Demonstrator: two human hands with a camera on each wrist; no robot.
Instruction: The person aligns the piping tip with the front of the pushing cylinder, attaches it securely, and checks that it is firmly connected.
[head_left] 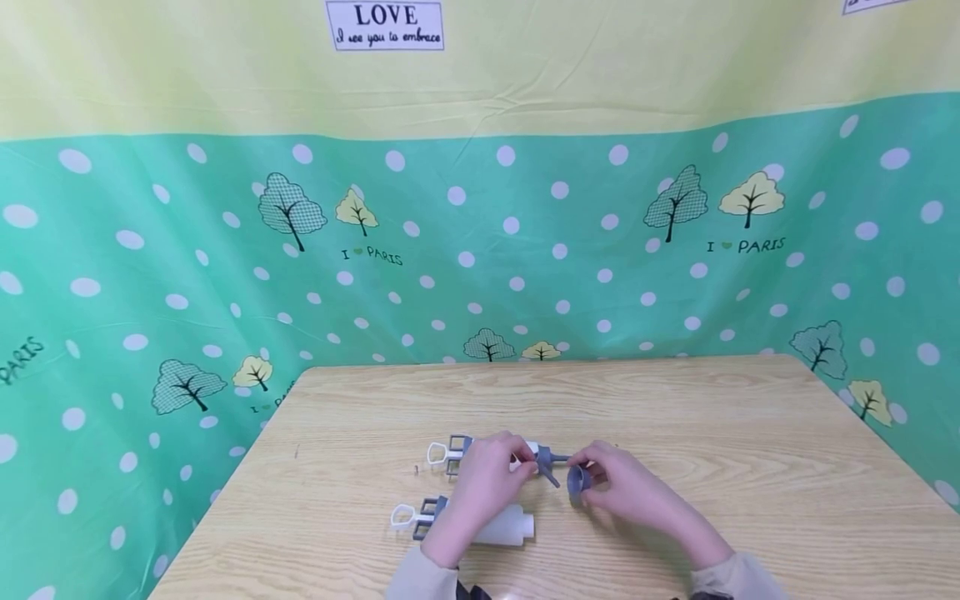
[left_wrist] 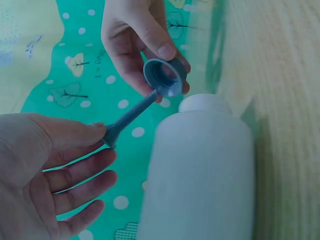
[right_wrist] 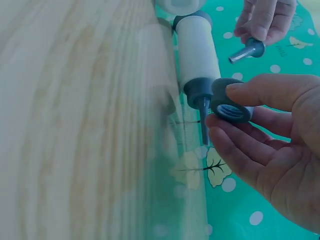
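So, wood surface (head_left: 735,425) carries near white tube (head_left: 501,528), neck (left_wrist: 205,103) bare, & far white tube (right_wrist: 197,52) w/ grey spout (right_wrist: 204,120) on. R hand (head_left: 622,485): grip curled on grey ring cap (head_left: 578,483), held above surface. L hand (head_left: 489,477): grip nearly closed, pinching loose grey nozzle (left_wrist: 131,118), tip just beside ring cap.

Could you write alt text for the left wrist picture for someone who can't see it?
A left hand pinches a gray nozzle, its tip toward a gray ring-shaped cap held by the right hand. Beside them, a white bottle looms against a wooden table and green dotted cloth.
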